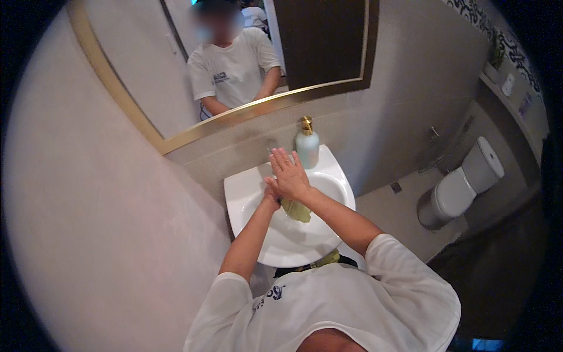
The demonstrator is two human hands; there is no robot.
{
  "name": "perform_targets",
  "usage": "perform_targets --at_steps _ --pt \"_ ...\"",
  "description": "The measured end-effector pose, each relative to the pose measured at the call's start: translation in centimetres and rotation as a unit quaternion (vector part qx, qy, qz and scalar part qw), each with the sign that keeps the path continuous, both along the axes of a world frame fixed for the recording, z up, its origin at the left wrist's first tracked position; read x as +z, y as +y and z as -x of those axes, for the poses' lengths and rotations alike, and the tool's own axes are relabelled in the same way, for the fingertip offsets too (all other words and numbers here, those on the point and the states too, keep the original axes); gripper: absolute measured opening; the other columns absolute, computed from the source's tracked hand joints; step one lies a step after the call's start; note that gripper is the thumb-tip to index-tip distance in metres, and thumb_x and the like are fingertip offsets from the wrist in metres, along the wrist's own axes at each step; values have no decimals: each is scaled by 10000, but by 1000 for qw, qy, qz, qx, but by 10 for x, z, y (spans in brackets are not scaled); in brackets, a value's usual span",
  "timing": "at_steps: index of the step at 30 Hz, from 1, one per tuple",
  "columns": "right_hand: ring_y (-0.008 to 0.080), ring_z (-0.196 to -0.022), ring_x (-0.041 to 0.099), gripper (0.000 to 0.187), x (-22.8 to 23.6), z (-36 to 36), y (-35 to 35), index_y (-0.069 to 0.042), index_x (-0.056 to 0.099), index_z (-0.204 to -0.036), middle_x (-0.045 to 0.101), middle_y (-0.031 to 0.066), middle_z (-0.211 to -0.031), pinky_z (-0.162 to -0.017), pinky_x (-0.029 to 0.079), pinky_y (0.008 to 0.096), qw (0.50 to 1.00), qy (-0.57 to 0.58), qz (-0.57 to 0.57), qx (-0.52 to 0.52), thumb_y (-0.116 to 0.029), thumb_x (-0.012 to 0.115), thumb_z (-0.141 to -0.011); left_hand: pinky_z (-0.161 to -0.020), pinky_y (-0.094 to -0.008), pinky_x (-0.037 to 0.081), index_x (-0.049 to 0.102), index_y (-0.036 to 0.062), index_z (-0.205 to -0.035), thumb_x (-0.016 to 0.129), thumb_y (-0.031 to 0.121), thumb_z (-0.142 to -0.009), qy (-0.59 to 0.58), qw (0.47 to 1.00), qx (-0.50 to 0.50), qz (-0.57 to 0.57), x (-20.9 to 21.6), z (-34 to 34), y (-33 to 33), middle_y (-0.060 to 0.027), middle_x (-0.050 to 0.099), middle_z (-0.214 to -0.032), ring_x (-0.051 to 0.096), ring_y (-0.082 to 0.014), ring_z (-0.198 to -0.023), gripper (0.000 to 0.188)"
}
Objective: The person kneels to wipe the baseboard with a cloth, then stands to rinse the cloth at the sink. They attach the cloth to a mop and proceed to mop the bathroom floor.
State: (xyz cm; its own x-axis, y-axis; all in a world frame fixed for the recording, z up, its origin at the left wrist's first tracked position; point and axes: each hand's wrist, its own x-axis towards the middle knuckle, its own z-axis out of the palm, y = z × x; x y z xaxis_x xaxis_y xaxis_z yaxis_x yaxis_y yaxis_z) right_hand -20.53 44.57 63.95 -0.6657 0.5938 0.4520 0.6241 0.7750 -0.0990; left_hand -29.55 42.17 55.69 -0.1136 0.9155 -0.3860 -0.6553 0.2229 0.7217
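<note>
Over the white sink (246, 229), my right hand (289, 176) lies flat with its fingers stretched out, on top of my left hand (272, 195). The two hands touch. Most of the left hand is hidden under the right; the part that shows looks flat, pressed against it. A crumpled green cloth (297, 211) sits in the basin just below my hands, and whether it touches the left hand I cannot tell. At the back of the sink, just past my right fingertips, stands a pale blue pump bottle (307, 149) with a gold top.
A small metal fitting (271, 144) shows behind my fingers, mostly hidden by them. Above the sink hangs a gold-framed mirror (328, 41) reflecting a person in a white shirt. A plain wall (117, 234) rises at the left. A white toilet (457, 193) stands at the right.
</note>
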Motion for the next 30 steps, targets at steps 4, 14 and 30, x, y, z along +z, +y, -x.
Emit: perform_targets --at_steps 4,14,30 --pt "264 -1257 193 621 -11 -17 -12 -20 296 -1269 256 136 -1339 -1002 147 464 993 93 72 16 -456 359 -831 -705 -300 426 525 55 -968 456 361 -832 188 980 51 -35 -25 18 -7 -59 549 -916 514 -156 -805 341" --pt "304 -985 464 627 -104 -57 -67 -81 445 -1111 471 183 -1072 -828 375 523 302 397 850 -172 -607 326 -790 -623 -244 399 509 39 -741 569 50 -727 365 916 107 -130 -5 -27 -60 -26 516 -693 473 -101 -647 62" --pt "253 -644 549 162 -70 -20 -48 -53 494 -632 548 98 -734 -590 442 364 744 504 416 -142 -174 579 -698 -749 -323 445 486 73 -850 457 329 -821 -131 980 138 56 5 -26 -73 -71 535 -836 533 -200 -832 259"
